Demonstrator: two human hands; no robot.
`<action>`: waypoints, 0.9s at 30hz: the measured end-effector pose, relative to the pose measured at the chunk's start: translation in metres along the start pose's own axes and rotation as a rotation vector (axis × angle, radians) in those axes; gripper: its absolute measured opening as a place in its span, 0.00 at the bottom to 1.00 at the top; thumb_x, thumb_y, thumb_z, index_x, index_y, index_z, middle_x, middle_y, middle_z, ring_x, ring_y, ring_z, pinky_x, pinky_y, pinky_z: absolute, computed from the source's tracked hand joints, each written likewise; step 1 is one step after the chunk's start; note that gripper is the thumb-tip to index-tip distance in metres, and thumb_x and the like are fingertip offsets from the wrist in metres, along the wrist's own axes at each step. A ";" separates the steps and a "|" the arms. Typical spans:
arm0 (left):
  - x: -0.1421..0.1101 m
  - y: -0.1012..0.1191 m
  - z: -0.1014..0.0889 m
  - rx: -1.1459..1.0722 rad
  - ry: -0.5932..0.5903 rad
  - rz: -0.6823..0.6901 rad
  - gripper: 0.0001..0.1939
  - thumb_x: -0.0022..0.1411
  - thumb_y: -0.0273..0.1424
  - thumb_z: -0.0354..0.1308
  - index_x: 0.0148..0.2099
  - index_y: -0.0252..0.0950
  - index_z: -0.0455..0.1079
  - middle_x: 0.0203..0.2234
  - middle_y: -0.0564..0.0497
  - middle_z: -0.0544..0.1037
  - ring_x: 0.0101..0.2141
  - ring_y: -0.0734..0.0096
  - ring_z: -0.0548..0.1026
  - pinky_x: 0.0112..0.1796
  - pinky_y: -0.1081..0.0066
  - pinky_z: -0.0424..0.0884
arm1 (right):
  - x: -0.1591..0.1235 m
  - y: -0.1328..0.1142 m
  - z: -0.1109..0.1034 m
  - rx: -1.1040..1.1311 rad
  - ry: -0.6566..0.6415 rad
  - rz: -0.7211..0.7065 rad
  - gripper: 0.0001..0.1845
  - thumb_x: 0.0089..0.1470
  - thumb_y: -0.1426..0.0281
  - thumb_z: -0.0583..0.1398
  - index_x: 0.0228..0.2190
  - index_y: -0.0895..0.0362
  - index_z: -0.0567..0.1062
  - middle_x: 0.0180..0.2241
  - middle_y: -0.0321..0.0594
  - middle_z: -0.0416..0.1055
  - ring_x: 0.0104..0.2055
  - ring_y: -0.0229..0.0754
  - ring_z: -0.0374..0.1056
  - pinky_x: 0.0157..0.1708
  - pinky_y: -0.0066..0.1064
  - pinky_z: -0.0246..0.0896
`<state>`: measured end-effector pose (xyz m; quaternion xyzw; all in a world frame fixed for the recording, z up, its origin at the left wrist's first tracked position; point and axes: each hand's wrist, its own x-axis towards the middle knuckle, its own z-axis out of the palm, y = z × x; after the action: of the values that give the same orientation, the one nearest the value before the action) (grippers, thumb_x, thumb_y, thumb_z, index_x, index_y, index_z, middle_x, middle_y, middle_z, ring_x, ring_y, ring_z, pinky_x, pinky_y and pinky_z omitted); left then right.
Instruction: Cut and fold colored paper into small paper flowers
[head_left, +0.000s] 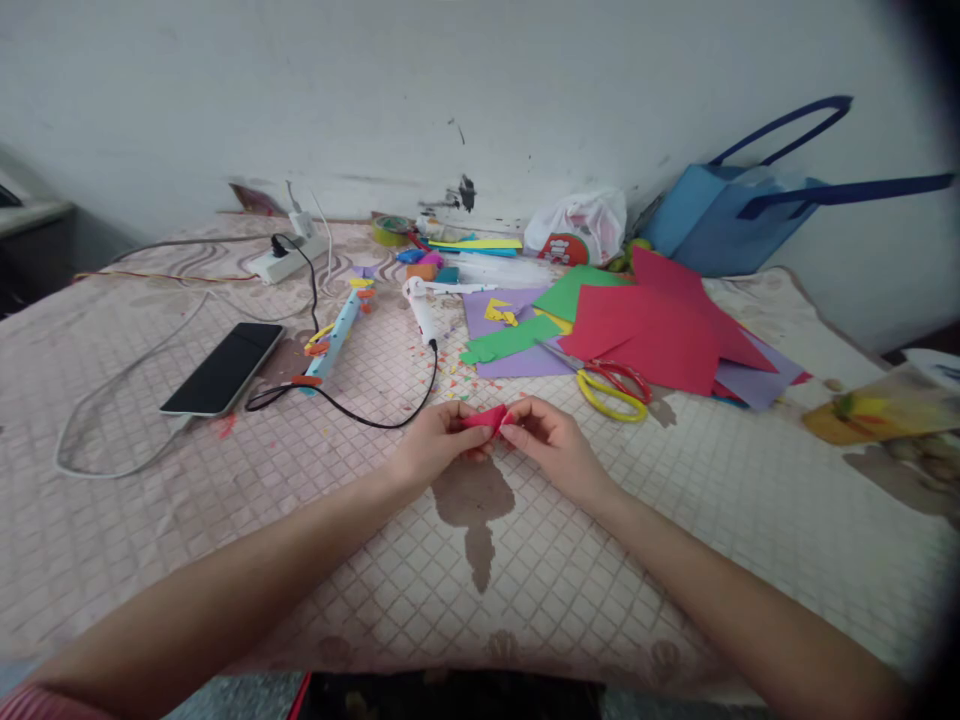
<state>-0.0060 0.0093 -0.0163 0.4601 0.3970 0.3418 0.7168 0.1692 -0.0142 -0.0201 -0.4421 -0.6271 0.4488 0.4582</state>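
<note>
Between my two hands is a small folded piece of red paper (pixel 491 418), held above the patterned tablecloth (pixel 420 600). My left hand (pixel 442 440) pinches it from the left, thumb in front. From the right, my right hand (pixel 551 445) pinches its other end between thumb and fingertips. Part of the paper is covered by my fingers. Just beyond my right hand lie scissors (pixel 611 390) with yellow and red handles. Red sheets (pixel 645 335), green paper (pixel 517 340) and purple paper (pixel 487 305) are piled behind them.
A white glue gun (pixel 422 312) with a black cord lies ahead, near a decorated light-blue strip (pixel 337 335). On the left are a phone (pixel 225 368) on a cable and a power strip (pixel 291 258). A blue bag (pixel 727 220) and a plastic cup (pixel 885 405) stand right.
</note>
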 end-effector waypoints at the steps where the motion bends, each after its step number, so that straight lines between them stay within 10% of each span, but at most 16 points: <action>1: 0.000 0.000 0.000 0.030 -0.003 0.017 0.11 0.51 0.30 0.64 0.32 0.32 0.65 0.22 0.53 0.76 0.23 0.78 0.73 0.27 0.77 0.68 | 0.000 0.000 0.001 0.032 0.001 0.037 0.04 0.53 0.68 0.60 0.30 0.55 0.69 0.29 0.35 0.66 0.31 0.37 0.63 0.32 0.30 0.60; 27: 0.000 -0.001 -0.001 0.214 -0.071 0.120 0.09 0.52 0.32 0.61 0.31 0.33 0.64 0.23 0.52 0.74 0.23 0.76 0.71 0.27 0.74 0.67 | -0.001 -0.002 0.005 0.042 -0.010 0.066 0.06 0.51 0.66 0.60 0.28 0.55 0.69 0.28 0.34 0.65 0.29 0.36 0.62 0.30 0.30 0.60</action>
<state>-0.0064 0.0093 -0.0176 0.5686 0.3774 0.3231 0.6556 0.1640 -0.0163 -0.0197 -0.4506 -0.6048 0.4789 0.4492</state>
